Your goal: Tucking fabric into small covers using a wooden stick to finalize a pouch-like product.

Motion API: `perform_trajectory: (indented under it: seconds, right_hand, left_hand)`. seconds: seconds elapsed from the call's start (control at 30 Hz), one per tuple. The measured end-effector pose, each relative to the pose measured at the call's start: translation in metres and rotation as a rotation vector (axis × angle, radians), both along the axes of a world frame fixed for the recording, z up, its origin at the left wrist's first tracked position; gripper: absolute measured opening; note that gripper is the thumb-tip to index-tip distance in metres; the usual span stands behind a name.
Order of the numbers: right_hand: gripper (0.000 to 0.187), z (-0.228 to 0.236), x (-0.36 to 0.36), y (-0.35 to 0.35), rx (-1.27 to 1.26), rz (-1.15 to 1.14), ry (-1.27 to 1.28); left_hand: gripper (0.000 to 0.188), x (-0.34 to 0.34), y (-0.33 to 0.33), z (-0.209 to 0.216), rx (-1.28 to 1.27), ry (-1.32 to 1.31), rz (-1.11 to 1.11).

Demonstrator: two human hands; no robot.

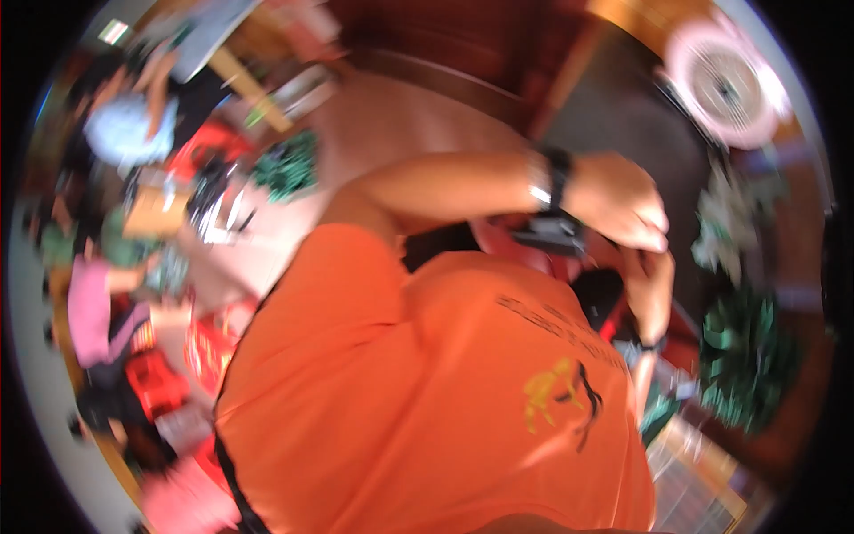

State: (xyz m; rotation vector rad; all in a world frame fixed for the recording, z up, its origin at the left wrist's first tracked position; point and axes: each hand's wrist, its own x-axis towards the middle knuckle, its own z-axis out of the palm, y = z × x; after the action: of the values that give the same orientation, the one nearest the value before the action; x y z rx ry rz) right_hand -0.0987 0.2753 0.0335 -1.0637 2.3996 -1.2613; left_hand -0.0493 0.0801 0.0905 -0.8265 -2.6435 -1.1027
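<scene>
The picture is smeared by motion. My left hand [616, 198], with a dark watch [557, 180] at its wrist, reaches across from the left with its fingers curled in. Its fingertips meet those of my right hand [650, 283], which has a dark band [652, 343] round the wrist. Both hands are closed in a pinch; whatever they hold between them is too small or blurred to make out. Under my left wrist is a dark grey, box-like object [550, 236] beside something red. My orange shirt [427, 392] fills the lower middle.
A pink round fan [725, 87] stands at the far right on a dark surface [614, 102]. Nearer lie a whitish leafy bunch [725, 218] and a dark green bundle [750, 356]. Left are several seated people, red bags [213, 347], a cardboard box [157, 210] and a green heap [286, 166].
</scene>
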Motion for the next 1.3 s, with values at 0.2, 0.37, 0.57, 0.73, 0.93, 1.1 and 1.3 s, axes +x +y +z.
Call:
perform_trajectory:
  seconds: [0.2,0.37,0.57,0.73,0.93,1.1,1.3]
  right_hand:
    - [0.012,-0.025,-0.006,-0.002,-0.216,0.09,-0.415]
    - [0.015,-0.024,0.01,-0.027,-0.299,0.023,-0.569]
    - [0.018,-0.03,0.009,-0.041,-0.337,0.023,-0.638]
    - [0.019,-0.032,0.009,-0.042,-0.37,0.051,-0.661]
    - [0.019,-0.031,0.016,-0.044,-0.357,0.034,-0.617]
    - [0.019,-0.032,0.018,-0.045,-0.341,0.021,-0.594]
    - [0.02,-0.031,0.019,-0.046,-0.318,0.029,-0.581]
  left_hand:
    - [0.031,-0.012,-0.027,-0.033,0.186,0.702,0.368]
    - [0.041,0.01,-0.055,-0.073,1.15,0.215,0.39]
    - [0.03,0.001,-0.036,-0.125,1.366,0.055,0.027]
    - [0.02,0.006,-0.041,-0.138,1.067,0.105,0.256]
    - [0.013,0.014,-0.047,-0.126,0.91,0.003,0.107]
    - [0.016,0.016,-0.041,-0.13,1.123,-0.256,0.039]
    - [0.022,0.032,-0.04,-0.115,1.029,-0.307,0.249]
